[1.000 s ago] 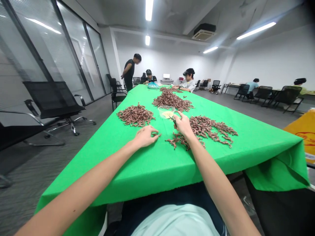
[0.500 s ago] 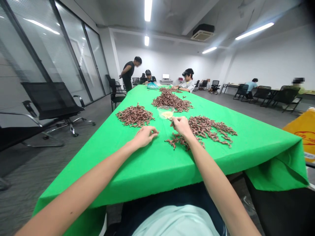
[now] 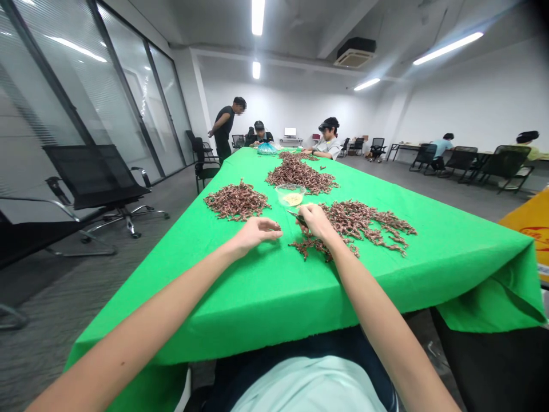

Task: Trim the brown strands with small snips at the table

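right hand (image 3: 316, 222) fingers pinching small dark tool (image 3: 295, 215); left hand (image 3: 256, 233) fingers curled, grip unclear (brown twiggy pile (image 3: 358, 224) at 3 o'clock)

Black mesh office chair (image 3: 92, 171) left of green-draped table (image 3: 386, 297); person standing (image 3: 225, 123) far end; yellow bag (image 3: 529, 229) right.

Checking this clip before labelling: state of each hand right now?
Left hand: open, fingers loosely curled, nothing visibly held.
Right hand: closed, holding a small metal tool.
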The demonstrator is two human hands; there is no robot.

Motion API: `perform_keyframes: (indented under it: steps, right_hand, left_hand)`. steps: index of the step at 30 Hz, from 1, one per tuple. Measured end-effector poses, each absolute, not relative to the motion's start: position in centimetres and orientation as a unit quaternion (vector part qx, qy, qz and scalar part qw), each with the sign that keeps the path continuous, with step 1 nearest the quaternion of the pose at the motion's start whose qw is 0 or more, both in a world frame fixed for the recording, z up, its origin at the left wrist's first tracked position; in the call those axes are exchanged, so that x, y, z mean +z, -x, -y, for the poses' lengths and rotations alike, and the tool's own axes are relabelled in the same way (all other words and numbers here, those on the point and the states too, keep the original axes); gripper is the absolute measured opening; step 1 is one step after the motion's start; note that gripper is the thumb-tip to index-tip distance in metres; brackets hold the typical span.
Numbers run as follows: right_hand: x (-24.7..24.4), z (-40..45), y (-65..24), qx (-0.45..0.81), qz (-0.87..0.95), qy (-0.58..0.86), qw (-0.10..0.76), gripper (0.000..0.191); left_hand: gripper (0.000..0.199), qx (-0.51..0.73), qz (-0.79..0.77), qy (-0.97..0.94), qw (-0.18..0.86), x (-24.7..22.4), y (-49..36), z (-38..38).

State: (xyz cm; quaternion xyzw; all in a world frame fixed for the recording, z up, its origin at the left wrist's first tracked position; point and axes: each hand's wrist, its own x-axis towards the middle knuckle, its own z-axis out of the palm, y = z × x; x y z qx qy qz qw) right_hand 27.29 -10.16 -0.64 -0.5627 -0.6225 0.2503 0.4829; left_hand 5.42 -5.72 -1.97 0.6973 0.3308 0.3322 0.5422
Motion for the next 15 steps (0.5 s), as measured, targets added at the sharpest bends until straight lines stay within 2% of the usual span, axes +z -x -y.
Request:
perform_keyframes:
  steps: [11,15]
  right_hand:
    - [-0.09,11.15,-26.93,0.468,0.634,0.458,0.412,0.036]
    - [-0.53,10.8,-26.38,0.457,0.659,0.428,0.416,0.049]
  left_hand:
    - [0.042,0.392,-0.272,-0.658,0.583,-1.65,-5.42,5.65]
    - [0.04,0.432,-0.232,-0.645,0.587,-1.47,-5.24,5.49]
